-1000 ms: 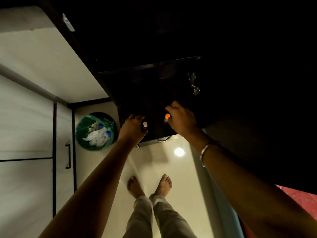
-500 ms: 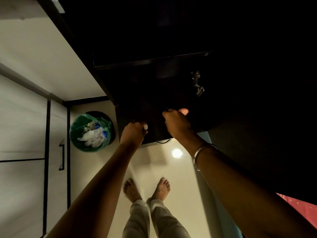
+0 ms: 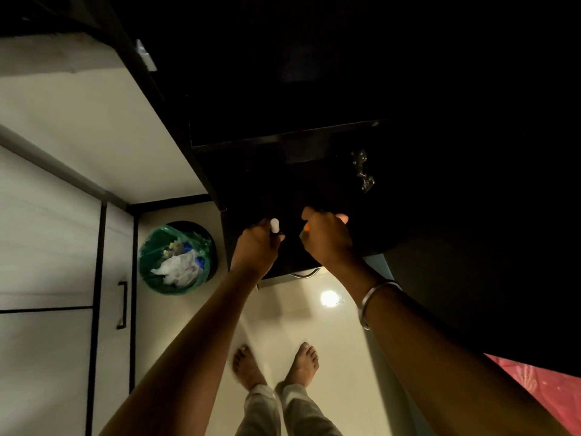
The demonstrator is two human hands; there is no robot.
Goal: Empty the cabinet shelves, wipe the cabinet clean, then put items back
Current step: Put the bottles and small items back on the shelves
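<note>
stood barefoot on pale glossy floor (image 3: 342, 357), ceiling light glinting off it between the arms; pink cloth (image 3: 547, 391) at near right corner. green-lined bin (image 3: 177, 258) with crumpled white waste sat on floor at left, just beside the dark cabinet (image 3: 314, 171); white cupboard front with black handle (image 3: 122, 305) further left.

left hand (image 3: 256, 247) curled round a small dark item with white cap (image 3: 274, 226), cap poking up past the knuckles. right hand (image 3: 327, 237) curled round something with an orange tip (image 3: 306, 227); rest of that item hidden in the fist, kind not told. silver bangle (image 3: 375, 302) on right wrist. both fists held at the near edge of the dark cabinet, apart from each other.

beyond the hands, shelf edge (image 3: 283, 136) and a metal hinge (image 3: 361, 171) just made out; interior too dark to tell what remained on shelves.

judged: emptying stage or putting back, could not tell which from this view; wiping not evidenced, no cloth in hand.

room: open floor behind and between feet; bin close on left, cabinet's near corner and dark mass close on right, white counter underside (image 3: 78, 121) at far left. little sideways clearance for elbows, free path straight back.
</note>
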